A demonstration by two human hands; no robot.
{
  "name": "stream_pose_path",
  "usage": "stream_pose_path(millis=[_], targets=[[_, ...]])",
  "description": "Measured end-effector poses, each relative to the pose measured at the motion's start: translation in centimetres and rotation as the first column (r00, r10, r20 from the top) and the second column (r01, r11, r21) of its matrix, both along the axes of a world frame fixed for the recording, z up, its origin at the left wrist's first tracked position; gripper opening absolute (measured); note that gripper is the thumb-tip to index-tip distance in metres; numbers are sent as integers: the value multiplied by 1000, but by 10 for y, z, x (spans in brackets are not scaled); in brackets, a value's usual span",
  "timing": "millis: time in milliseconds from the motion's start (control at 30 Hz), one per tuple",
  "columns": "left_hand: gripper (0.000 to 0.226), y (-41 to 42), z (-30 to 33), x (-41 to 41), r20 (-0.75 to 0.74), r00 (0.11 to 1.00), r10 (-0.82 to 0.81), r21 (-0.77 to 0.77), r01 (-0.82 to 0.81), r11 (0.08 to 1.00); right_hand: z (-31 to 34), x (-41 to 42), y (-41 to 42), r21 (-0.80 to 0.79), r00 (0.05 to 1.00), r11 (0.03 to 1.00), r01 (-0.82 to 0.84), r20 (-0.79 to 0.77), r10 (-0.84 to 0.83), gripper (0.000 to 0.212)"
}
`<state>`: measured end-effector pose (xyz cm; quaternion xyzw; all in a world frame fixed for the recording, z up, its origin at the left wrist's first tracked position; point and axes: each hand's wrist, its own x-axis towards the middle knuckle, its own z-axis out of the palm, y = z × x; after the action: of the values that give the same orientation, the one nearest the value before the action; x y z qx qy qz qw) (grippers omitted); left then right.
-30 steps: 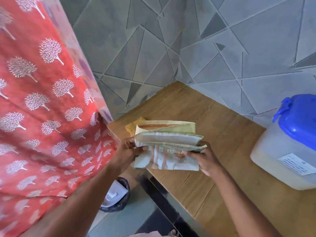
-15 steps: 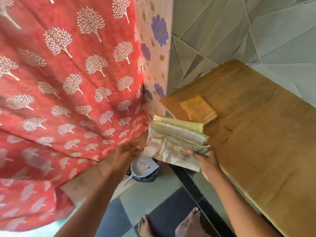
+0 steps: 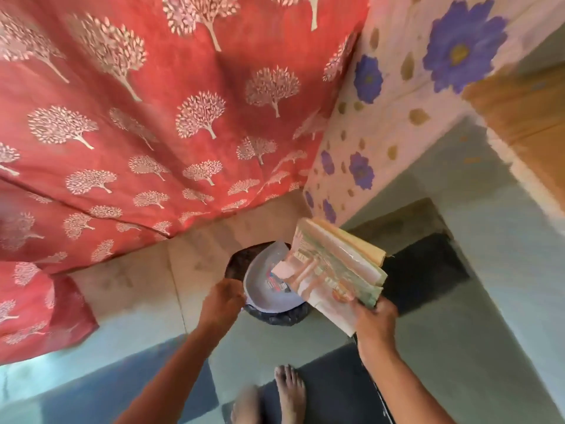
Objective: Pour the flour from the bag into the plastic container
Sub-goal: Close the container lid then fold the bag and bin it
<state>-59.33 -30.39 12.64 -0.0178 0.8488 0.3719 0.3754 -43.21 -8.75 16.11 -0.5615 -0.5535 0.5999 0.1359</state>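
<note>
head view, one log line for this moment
right hand: holds folded bag | left hand: at bin lid | container: out of view

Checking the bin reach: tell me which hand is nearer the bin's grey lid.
Left. The left hand is at the grey lid rim; the right hand is off to its right, holding the folded bag.

Left hand (image 3: 220,302) grip blurred; bag (image 3: 337,275) hides bin (image 3: 269,296) rim.

Both arms stretched forward and down. Left hand (image 3: 220,302) curled, knuckles up. Right hand (image 3: 375,320) curled tight in a grip. Bare feet (image 3: 269,396) below.
</note>
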Motion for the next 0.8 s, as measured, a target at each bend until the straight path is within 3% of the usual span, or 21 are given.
stream_pose_path(millis=[67, 133, 200, 300, 400, 567, 700, 800], targets=[[13, -9, -72, 0, 37, 998, -55, -115, 59, 992, -56, -9, -7, 14, 1000, 1000, -13, -14, 13, 23], [42, -16, -131, 0, 99, 993, -70, -202, 89, 975, -102, -14, -9, 16, 1000, 1000, 17, -6, -17, 24], [55, -23, -185, 0, 125, 980, -158, -324, 191, 926, -142, -13, -13, -7, 999, 999, 43, -9, -43, 22], [54, -28, -243, 3, 130, 928, -348, -444, 369, 817, -190, -6, -16, -39, 991, 991, 131, -26, -132, 24], [44, -29, -281, 6, 114, 903, -414, -450, 418, 789, -222, 6, -17, -59, 985, 984, 168, -22, -169, 30], [28, -34, -292, 4, 98, 909, -406, -382, 411, 828, -226, 25, -10, -66, 976, 974, 218, -12, -219, 31], [25, -51, -249, 11, 159, 893, -421, -328, 450, 831, -190, 22, -6, -73, 957, 954, 291, 11, -291, 24], [14, -68, -208, 11, 152, 944, -294, -286, 327, 901, -167, 15, -6, -72, 922, 920, 386, 9, -386, 24]])
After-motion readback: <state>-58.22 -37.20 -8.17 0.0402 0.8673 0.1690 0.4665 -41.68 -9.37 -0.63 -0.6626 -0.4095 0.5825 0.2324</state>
